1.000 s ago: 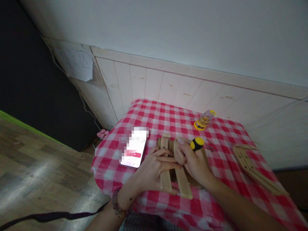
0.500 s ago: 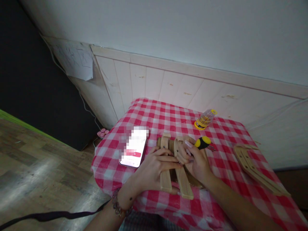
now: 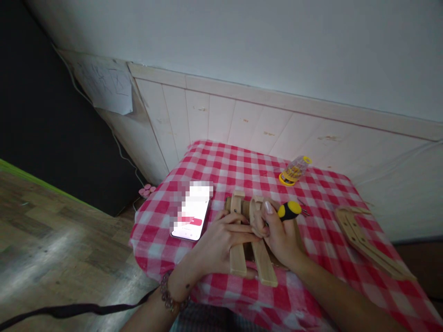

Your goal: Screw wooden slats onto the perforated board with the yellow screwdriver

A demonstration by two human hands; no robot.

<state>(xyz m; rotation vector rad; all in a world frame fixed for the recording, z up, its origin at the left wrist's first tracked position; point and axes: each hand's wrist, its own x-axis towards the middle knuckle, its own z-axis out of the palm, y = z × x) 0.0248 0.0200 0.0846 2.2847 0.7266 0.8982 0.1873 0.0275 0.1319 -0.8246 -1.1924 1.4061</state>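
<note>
Two pale wooden strips, a left one (image 3: pixel 238 263) and a right one (image 3: pixel 266 268), lie across a brownish piece (image 3: pixel 246 210) on the table. My left hand (image 3: pixel 219 240) grips them, its fingers across the strips and part of it underneath. My right hand (image 3: pixel 281 235) is closed around a screwdriver (image 3: pixel 290 210) with a yellow and black handle, held low over the right strip. The screwdriver's tip is hidden by my fingers. Some small dark metal pieces (image 3: pixel 305 212) lie just beyond the handle.
A lit phone (image 3: pixel 192 214) lies left of my hands on the checked tablecloth (image 3: pixel 221 161). A clear container with yellow ends (image 3: pixel 296 170) stands at the back. More curved wooden parts with holes (image 3: pixel 363 242) lie at the right edge. The panelled wall (image 3: pixel 221 115) rises behind the table.
My right hand has shifted its grip, turning slightly, and the screwdriver handle has moved a little left and down. My left hand and the strips stay nearly as they were.
</note>
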